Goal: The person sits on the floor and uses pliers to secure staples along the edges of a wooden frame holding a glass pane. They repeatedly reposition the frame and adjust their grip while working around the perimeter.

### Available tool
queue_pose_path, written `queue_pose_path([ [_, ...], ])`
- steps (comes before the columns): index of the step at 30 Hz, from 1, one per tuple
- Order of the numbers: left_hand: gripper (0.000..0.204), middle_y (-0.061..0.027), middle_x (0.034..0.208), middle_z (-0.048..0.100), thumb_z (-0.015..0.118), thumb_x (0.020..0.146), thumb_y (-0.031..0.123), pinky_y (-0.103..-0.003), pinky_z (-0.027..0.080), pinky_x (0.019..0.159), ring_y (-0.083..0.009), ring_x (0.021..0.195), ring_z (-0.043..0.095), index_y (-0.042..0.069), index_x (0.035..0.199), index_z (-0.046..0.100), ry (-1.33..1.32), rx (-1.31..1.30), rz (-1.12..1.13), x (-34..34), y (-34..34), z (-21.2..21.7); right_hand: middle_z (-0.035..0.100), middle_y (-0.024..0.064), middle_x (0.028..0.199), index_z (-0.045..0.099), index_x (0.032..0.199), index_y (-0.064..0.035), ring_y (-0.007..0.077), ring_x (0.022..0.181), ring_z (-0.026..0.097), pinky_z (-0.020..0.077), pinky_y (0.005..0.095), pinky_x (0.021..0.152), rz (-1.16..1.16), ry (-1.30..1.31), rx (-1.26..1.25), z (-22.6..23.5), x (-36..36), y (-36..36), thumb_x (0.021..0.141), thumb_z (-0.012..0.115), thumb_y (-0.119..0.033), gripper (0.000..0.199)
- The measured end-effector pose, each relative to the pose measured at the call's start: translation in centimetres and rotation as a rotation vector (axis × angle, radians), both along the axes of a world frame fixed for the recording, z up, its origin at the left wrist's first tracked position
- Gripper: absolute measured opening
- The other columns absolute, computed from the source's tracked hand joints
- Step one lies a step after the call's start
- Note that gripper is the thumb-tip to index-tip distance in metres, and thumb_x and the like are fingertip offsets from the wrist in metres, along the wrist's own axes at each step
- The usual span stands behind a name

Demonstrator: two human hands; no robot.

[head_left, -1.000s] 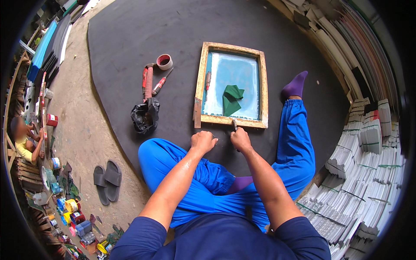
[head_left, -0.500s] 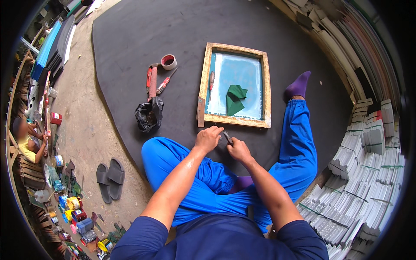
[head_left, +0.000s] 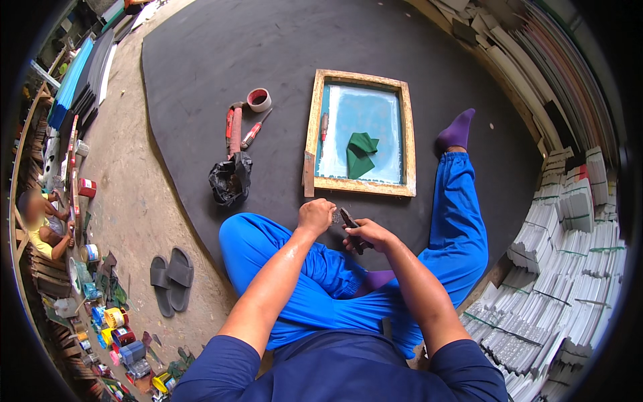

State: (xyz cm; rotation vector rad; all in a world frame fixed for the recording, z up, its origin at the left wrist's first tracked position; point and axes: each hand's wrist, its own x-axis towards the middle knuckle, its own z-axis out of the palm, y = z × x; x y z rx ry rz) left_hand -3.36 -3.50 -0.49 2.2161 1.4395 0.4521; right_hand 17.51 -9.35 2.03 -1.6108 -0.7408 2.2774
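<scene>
Dark pliers are gripped in my right hand, their jaws pointing up toward my left hand. My left hand is closed, and whatever its fingers pinch is too small or hidden to make out. Just beyond both hands lies a worn wooden frame with a pale blue mesh screen stretched in it. On the mesh rest a folded green cloth and a slim red-handled tool along the left side.
Left of the frame, the dark mat holds a tape roll, a hammer, a red screwdriver and a black plastic bag. Sandals and paint cans lie farther left, near another person. Bundled sheets line the right.
My right hand has turned, so the pliers now stand out more with their jaws and handles showing. My left hand has drawn slightly left and down, its fingers more curled.
</scene>
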Motion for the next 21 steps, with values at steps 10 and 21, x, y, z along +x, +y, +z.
queue_pose_path([
  [10, 0.044, -0.0185, 0.096, 0.076, 0.077, 0.083, 0.050, -0.045, 0.059, 0.079, -0.0353, 0.093, 0.074, 0.007, 0.094, 0.079, 0.379, -0.420, -0.046, 0.0, 0.4, 3.4, 0.070, 0.0167, 0.096, 0.055, 0.120, -0.0012, 0.0253, 0.077, 0.072, 0.0565, 0.0430, 0.067, -0.017, -0.386, 0.162, 1.8, 2.2, 5.1, 0.101, 0.059, -0.033, 0.037],
  [21, 0.034, -0.0184, 0.094, 0.075, 0.075, 0.086, 0.040, -0.048, 0.058, 0.079, -0.0369, 0.091, 0.073, 0.006, 0.090, 0.077, 0.331, -0.343, 0.032, 0.1, 0.2, 1.8, 0.067, 0.0167, 0.089, 0.053, 0.123, 0.0026, 0.0248, 0.069, 0.069, 0.0552, 0.0414, 0.058, 0.075, -0.454, 0.149, 1.3, 2.4, 6.9, 0.100, 0.061, -0.024, 0.036],
])
